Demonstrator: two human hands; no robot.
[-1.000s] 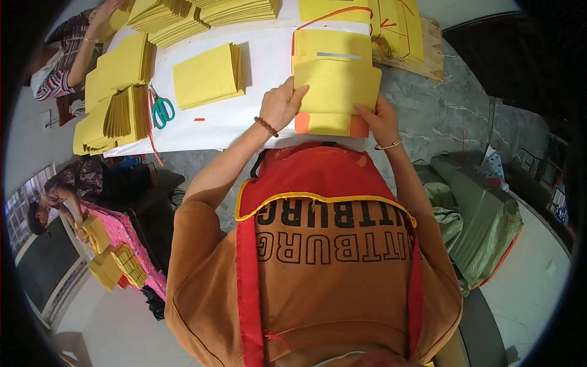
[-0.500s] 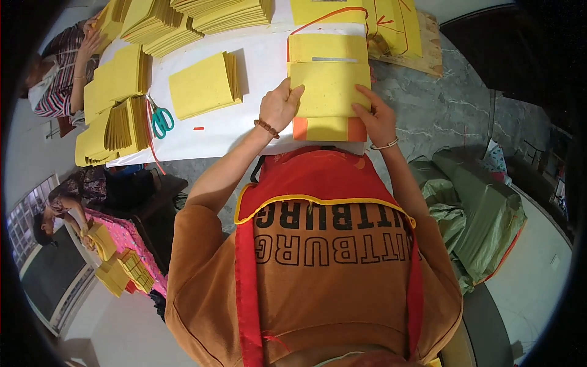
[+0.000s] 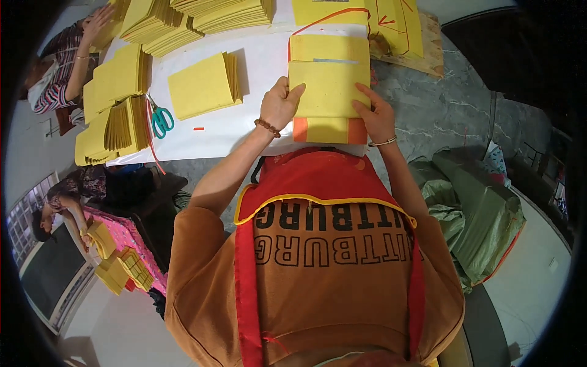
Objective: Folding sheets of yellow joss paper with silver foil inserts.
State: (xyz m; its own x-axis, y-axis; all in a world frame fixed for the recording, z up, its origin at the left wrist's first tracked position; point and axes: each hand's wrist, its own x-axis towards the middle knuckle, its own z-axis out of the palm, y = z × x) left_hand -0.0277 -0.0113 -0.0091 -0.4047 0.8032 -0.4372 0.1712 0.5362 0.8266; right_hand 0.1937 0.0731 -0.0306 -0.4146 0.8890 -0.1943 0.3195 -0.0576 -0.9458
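A yellow paper bundle [image 3: 327,88] is held flat between my two hands at the table's front edge. My left hand [image 3: 282,104] grips its left side, the thumb lying on top and the fingers along the edge. On the opposite side my right hand [image 3: 376,113] pinches its right edge between thumb and fingers. Under the bundle, more yellow paper with an orange strip [image 3: 299,130] at each side sticks out toward me. A narrow grey strip [image 3: 335,60] shows just past its far edge. A red ribbon [image 3: 327,18] curves beyond it.
Teal-handled scissors [image 3: 162,122] and a small yellow paper stack [image 3: 202,85] lie to the left on the white-covered table [image 3: 257,64]. Several yellow stacks [image 3: 119,73] line its left and far sides. A co-worker's hand [image 3: 96,23] is at the far left; another person [image 3: 76,205] works behind. Green sacks [image 3: 480,214] stand right.
The held bundle has shifted very slightly left and nearer the paper below; both hands keep their grip. At the far left, the co-worker's hand has moved up and away.
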